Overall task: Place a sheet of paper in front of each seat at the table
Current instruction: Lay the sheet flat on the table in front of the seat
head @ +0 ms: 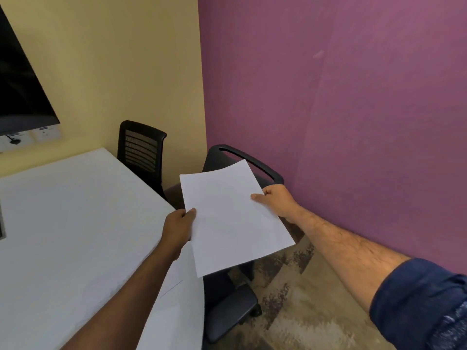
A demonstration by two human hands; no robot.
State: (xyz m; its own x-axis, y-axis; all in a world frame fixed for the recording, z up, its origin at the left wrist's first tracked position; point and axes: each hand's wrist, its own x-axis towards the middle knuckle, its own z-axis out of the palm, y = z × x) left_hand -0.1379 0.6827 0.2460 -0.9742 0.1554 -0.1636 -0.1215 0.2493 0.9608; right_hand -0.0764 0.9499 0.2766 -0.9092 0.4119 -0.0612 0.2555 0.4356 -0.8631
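A white sheet of paper is held in the air past the right edge of the white table, above a black chair. My left hand pinches its left edge with thumb on top. My right hand grips its right edge. A second sheet lies flat on the table near the right edge, partly under my left forearm. A second black chair with a slatted back stands at the table's far right corner.
A purple wall runs close along the right side, leaving a narrow strip of patterned carpet. A dark screen hangs on the yellow wall at left, with wall sockets below it.
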